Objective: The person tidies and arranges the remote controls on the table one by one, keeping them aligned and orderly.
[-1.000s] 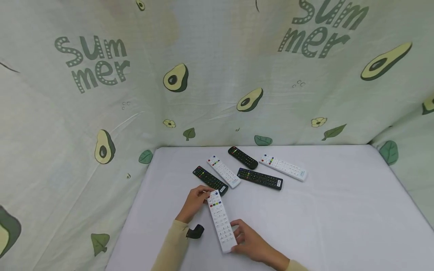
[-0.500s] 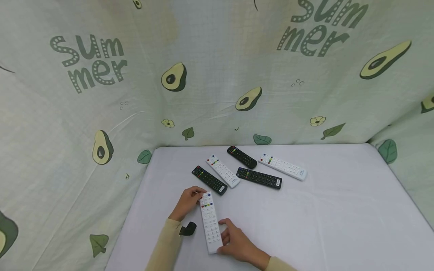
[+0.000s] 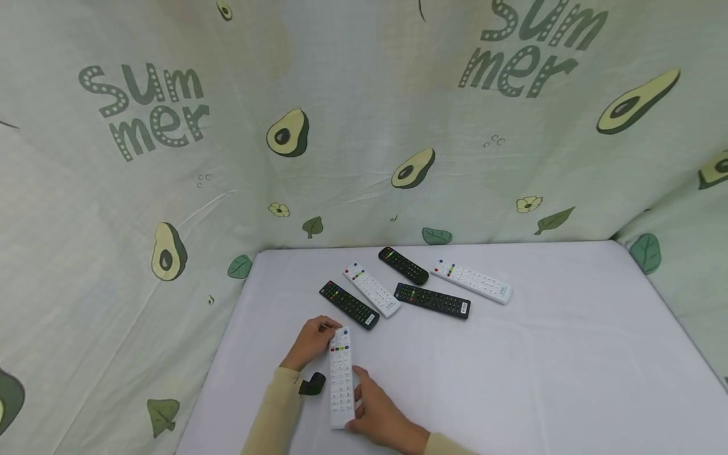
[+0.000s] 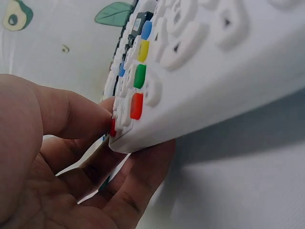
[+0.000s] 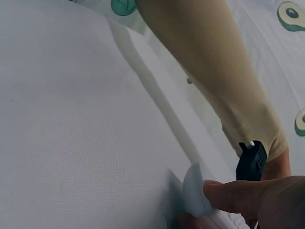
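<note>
A white remote control (image 3: 342, 385) with a row of coloured buttons points nearly straight away from me. My left hand (image 3: 313, 339) pinches its far end at the left corner. In the left wrist view, the thumb of the left hand (image 4: 62, 143) lies on the top edge of the remote (image 4: 209, 90) with fingers underneath. My right hand (image 3: 382, 414) grips the near right corner. From the right wrist, only the pale end of the remote (image 5: 194, 191) shows beside the thumb of the right hand (image 5: 233, 196); the other fingers are mostly hidden.
Farther back on the white table (image 3: 557, 360) lie three black remotes, (image 3: 349, 305) nearest the left hand, and two white remotes, the right one (image 3: 472, 281) near the back edge. A black wrist camera (image 3: 313, 384) sticks out from the left sleeve. A printed cloth (image 3: 352, 126) hangs behind.
Both hands have shifted left with the white remote, and it has turned from a slant to nearly straight. Its far end no longer overlaps the nearest black remote.
</note>
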